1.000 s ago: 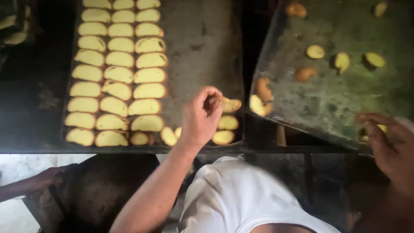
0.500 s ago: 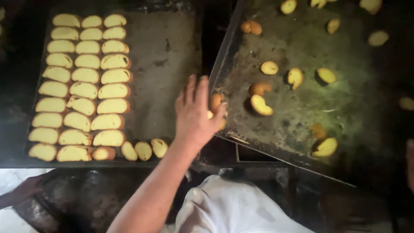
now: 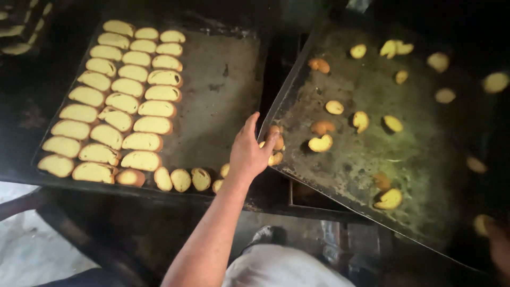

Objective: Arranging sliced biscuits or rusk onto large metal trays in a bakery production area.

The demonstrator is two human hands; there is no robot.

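Left hand [image 3: 251,151] fingers spread, reaching onto near-left corner of tilted right tray [image 3: 372,175], touching rusk pieces [image 3: 275,139] there. Left tray [image 3: 218,106] holds sliced rows [image 3: 114,109]. Right hand [image 3: 499,247] at near-right edge, grip unclear.

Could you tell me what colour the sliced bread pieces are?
Pale golden yellow slices, browner crusts; head view.

- The picture is dim, and the edges and corners sink into black.
- Soft light falls from above onto the left tray [image 3: 223,101] and makes the pale bread slices [image 3: 114,119] glow.
- The right tray [image 3: 425,159] fades into dark at its far side.
- Pieces there look blurry and smeared.
- The left hand [image 3: 249,151] is lit and fairly sharp.
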